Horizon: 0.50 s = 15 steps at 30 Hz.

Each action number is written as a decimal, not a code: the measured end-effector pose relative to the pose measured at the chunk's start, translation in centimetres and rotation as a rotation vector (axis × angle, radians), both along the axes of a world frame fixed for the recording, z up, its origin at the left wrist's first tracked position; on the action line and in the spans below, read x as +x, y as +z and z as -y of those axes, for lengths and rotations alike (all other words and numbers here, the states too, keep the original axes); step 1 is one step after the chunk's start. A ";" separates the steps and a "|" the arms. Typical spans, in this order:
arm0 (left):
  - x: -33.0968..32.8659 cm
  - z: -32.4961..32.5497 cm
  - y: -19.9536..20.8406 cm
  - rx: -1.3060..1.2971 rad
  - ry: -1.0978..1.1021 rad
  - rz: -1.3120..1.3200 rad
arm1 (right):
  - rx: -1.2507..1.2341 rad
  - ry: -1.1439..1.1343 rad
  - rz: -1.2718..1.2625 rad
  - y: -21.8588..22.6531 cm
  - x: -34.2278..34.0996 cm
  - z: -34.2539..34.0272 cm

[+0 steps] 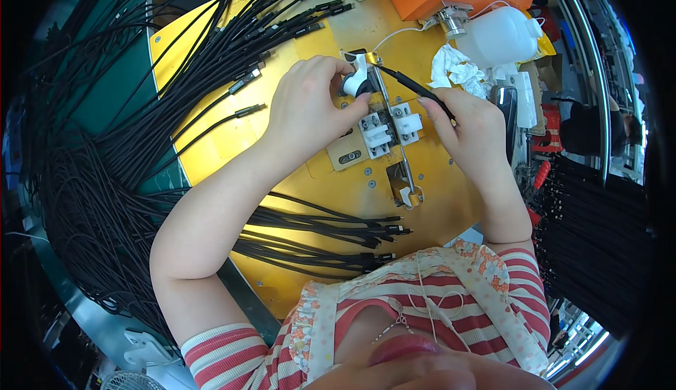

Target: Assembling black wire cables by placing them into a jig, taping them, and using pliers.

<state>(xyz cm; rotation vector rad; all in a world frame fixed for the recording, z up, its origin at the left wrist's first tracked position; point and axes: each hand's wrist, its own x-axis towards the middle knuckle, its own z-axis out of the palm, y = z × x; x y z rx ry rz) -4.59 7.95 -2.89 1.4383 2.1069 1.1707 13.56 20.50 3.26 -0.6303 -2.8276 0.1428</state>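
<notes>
Gold desk (pixel 320 186): left hand (pixel 306 101) pinches white piece (pixel 358 78); right hand (pixel 475 124) grips black pen-shaped tool (pixel 417 87), long axis slanting up-left toward it.

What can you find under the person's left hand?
Gold tabletop shows around the left hand, with a white piece between its thumb and fingers. Whatever its palm covers cannot be seen.

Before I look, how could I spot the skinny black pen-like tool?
Find the gold work plate in the middle, then the right hand over its right side. That hand holds the slim black pen-shaped tool, its tip pointing toward the left hand. Unlike the long black cables, it is short, straight and held like a pencil.
</notes>
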 end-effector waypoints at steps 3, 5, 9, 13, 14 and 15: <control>0.1 0.1 0.0 0.007 0.016 -0.004 | 0.003 0.044 0.006 0.7 -0.4 -0.2; 0.1 0.1 0.1 -0.059 0.031 0.066 | 0.021 0.094 0.073 1.1 -0.9 -0.2; 0.1 0.0 0.2 -0.082 0.043 0.117 | 0.033 0.157 0.057 1.0 -1.3 -0.2; 0.1 0.0 0.0 -0.057 0.053 0.140 | 0.107 0.165 0.166 2.0 -1.6 0.1; 0.0 0.1 0.0 -0.061 0.053 0.154 | 0.142 0.161 0.197 2.3 -1.7 0.3; 0.0 0.1 -0.1 -0.060 0.054 0.156 | 0.142 0.162 0.199 2.5 -1.6 0.3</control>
